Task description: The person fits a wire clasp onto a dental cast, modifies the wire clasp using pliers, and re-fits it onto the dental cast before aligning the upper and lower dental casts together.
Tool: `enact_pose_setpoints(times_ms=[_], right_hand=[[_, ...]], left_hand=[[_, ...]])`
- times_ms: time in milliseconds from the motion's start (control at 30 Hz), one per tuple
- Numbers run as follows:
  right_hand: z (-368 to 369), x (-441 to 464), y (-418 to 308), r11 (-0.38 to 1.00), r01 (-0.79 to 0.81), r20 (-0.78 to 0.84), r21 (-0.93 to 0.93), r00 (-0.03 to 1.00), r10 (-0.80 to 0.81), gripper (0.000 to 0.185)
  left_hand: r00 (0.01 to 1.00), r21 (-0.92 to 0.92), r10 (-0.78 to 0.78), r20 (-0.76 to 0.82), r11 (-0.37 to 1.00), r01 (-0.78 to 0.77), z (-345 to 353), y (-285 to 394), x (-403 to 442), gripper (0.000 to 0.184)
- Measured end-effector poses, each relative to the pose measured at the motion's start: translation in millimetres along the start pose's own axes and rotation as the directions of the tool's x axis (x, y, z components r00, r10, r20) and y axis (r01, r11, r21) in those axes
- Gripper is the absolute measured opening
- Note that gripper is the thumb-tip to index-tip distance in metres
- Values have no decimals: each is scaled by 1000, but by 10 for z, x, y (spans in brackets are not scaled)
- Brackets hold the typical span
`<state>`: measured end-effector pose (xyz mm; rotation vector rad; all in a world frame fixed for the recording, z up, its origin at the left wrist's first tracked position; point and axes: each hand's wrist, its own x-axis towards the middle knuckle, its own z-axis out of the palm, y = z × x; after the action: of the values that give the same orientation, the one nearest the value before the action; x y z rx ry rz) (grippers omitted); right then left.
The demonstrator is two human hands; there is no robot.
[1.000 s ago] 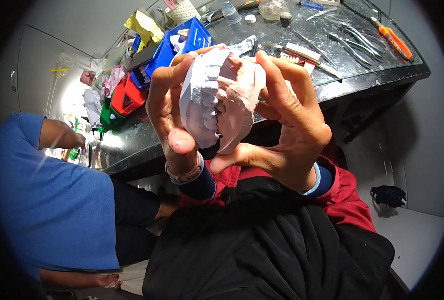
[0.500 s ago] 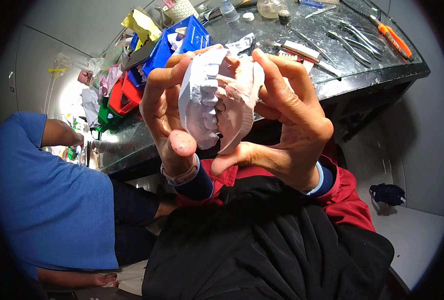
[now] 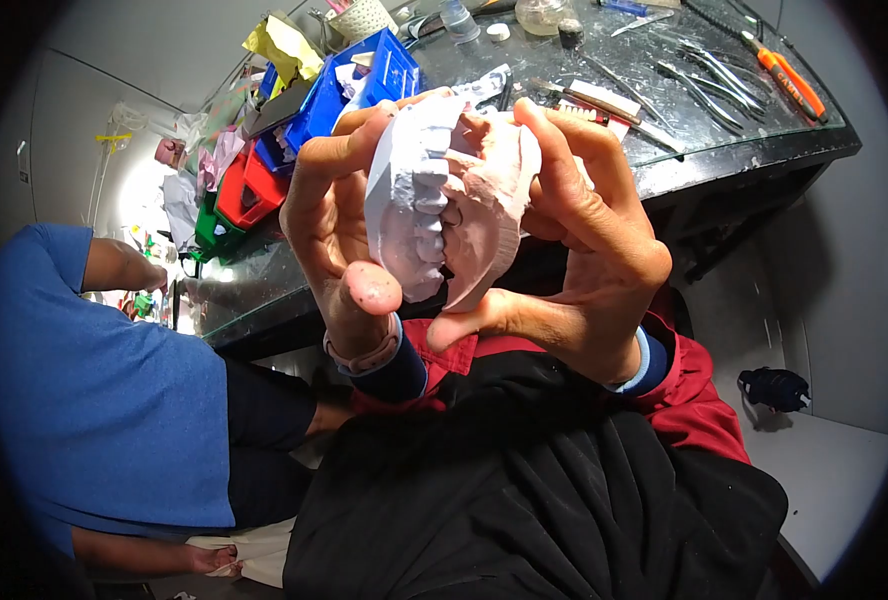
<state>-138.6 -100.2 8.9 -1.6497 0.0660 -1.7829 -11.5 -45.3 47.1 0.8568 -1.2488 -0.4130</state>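
Two plaster dental casts are held up together in front of my chest, their teeth facing each other. My left hand [image 3: 339, 220] grips the white cast [image 3: 401, 205], its thumb near the lower edge and its fingers behind. My right hand [image 3: 589, 240] holds the pinkish cast [image 3: 489, 215], with a finger on the upper outer side and the thumb at the lower end. The rows of teeth meet along the middle, while a gap shows between the casts near the top. The fingers behind the casts are partly hidden.
A dark workbench [image 3: 704, 150] carries pliers [image 3: 699, 95], an orange-handled cutter [image 3: 790, 80], a blue bin [image 3: 394, 75], a red bin [image 3: 254, 190] and a clear cup [image 3: 459, 22]. A person in a blue shirt [image 3: 114, 390] is at the left. A dark object [image 3: 776, 390] lies on the floor.
The casts have turned slightly in my hands and shifted a little to the right, and my right hand has moved slightly right with them. Both hands keep their hold.
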Motion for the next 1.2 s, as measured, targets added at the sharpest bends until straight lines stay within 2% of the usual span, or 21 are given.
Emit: enact_pose_setpoints(times_ms=[167, 367, 433, 567, 767, 867, 933, 967, 1033, 1200], right_hand=[[-14, 13, -3, 999, 30, 8, -38, 1000, -29, 102], [-54, 53, 4, 977, 144, 1, -158, 989, -146, 105], [-54, 56, -5, 972, 153, -4, -177, 988, -156, 105], [-41, 62, -15, 972, 168, -18, -167, 985, -173, 103], [-38, 56, 1, 972, 175, -18, -156, 983, -180, 104], [-41, 41, -13, 981, 143, -4, -131, 989, -145, 104], [-35, 32, -10, 986, 127, -2, -111, 992, -128, 104], [-33, 30, -4, 986, 127, -3, -107, 992, -128, 104], [-32, 34, -12, 987, 113, -5, -110, 993, -115, 104], [-21, 31, -23, 991, 90, -15, -99, 996, -92, 103]], left_hand=[[993, -15, 51, 111, 999, -49, -170, -108, 59, 94], [993, -64, -92, 80, 993, 97, -134, -49, -3, 92], [991, -102, -47, 123, 993, 60, -95, -8, 29, 92], [955, -235, 173, 243, 965, -115, -141, -169, 140, 92], [931, -334, 195, 309, 939, -85, -226, -201, 174, 89], [939, -347, 167, 301, 936, -55, -195, -161, 163, 88], [977, -251, 23, 212, 968, 32, -160, -111, 117, 88], [988, -161, -102, 117, 980, 120, -144, -78, 70, 89], [978, -60, -208, 8, 976, 208, -114, -32, 24, 90], [987, -60, -109, 117, 991, 116, -227, -145, 25, 91]])
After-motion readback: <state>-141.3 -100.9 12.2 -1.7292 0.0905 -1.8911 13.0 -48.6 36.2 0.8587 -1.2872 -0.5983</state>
